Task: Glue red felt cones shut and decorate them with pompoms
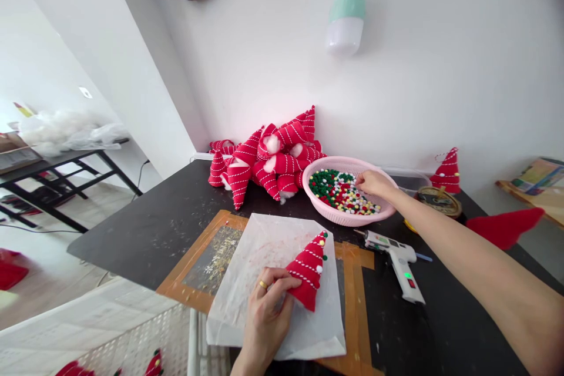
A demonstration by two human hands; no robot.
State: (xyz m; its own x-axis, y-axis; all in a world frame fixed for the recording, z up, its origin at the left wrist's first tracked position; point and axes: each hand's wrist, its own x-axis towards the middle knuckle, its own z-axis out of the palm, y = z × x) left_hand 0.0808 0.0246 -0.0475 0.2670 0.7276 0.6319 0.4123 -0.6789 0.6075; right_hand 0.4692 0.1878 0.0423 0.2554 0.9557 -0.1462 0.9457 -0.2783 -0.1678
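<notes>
left hand [264, 311]: closed firmly, thumb and fingers wrapped around the lower part of the tree, wearing one gold ring [263, 284]!

red felt tree [308, 270]: one, right there in the left hand, tilted with its tip toward 1 o'clock, white stitching spiralling round it, at least three pompoms on its right edge, held over the paper, cannot tell if touching.

right hand [372, 183]: reaching out at 1 o'clock, fingers curled down over the pompoms [335, 194]; cannot tell if it has a pinch on any yet.

pompoms: far too many to count, in red, green, white and yellow, all in one pink plastic basket [350, 218].

white paper sheet [259, 247]: one, under the left hand, on the black table [145, 235].

hot glue gun [396, 261]: one, at 3 o'clock from the paper, green light on.

red felt cones [264, 164]: more than ten, heaped at 12 o'clock, beside the basket.

standing red tree [447, 173]: one, upright at 2 o'clock, just behind a round tin [440, 201].
</notes>
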